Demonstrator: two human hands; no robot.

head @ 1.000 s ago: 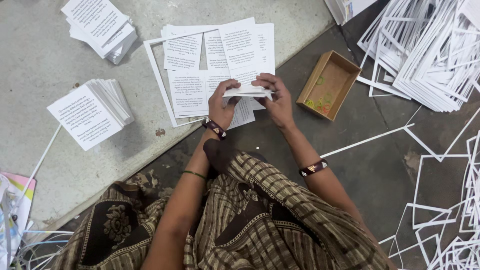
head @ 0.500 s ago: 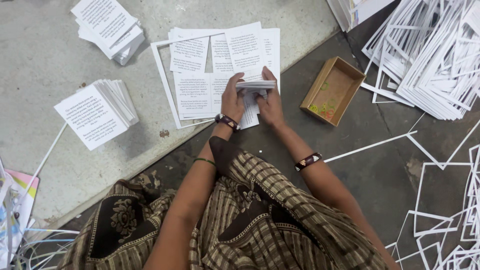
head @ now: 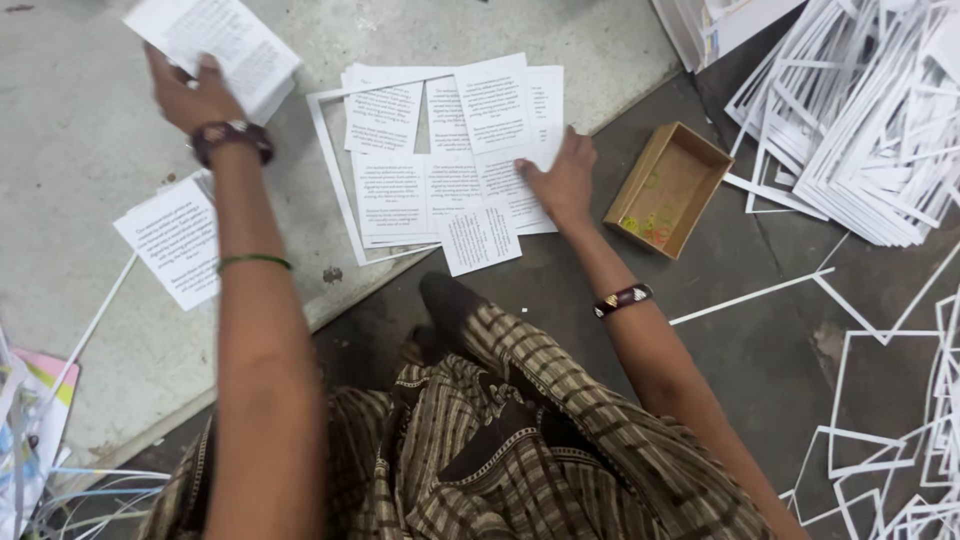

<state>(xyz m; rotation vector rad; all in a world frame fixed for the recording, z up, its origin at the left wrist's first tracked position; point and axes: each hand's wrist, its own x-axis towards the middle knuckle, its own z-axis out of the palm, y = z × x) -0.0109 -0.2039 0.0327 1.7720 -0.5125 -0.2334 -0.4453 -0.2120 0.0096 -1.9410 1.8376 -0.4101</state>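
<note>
My left hand (head: 190, 95) is stretched out to the far left, gripping a stack of printed white leaflets (head: 222, 42) near the top edge of the view. My right hand (head: 562, 180) rests with spread fingers on the printed sheets (head: 440, 170) that lie fanned out on the floor in front of me. One small printed slip (head: 478, 238) lies loose at the near edge of that spread. A second pile of leaflets (head: 175, 238) sits on the floor at the left, partly hidden behind my left forearm.
A small open cardboard box (head: 668, 188) with coloured rubber bands stands right of the sheets. Heaps of white paper trimmings (head: 865, 120) fill the upper right, with loose strips and frames (head: 880, 410) at the lower right. Coloured paper (head: 30, 410) lies at the left edge.
Both hands held a small stack together over the sheets. My left hand has since carried the stack out to the far left pile, while my right hand dropped onto the spread sheets.
</note>
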